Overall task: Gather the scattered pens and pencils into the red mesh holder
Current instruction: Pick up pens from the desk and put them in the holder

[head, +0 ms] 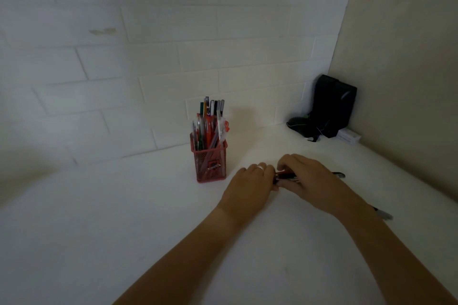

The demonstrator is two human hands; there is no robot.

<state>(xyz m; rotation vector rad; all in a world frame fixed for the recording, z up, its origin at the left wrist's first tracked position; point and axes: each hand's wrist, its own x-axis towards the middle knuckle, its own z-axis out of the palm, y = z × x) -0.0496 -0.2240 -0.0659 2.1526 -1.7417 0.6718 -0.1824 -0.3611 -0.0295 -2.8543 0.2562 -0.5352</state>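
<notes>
The red mesh holder stands upright on the white table, packed with several pens and pencils. Just to its right my left hand and my right hand meet over a small bunch of pens, red and dark, held between the fingers of both. A dark pen's end sticks out past my right hand. Another dark pen lies on the table behind my right forearm, partly hidden.
A black bag-like object leans in the far right corner with a small white box beside it. White brick wall runs behind the holder; a beige wall bounds the table's right side.
</notes>
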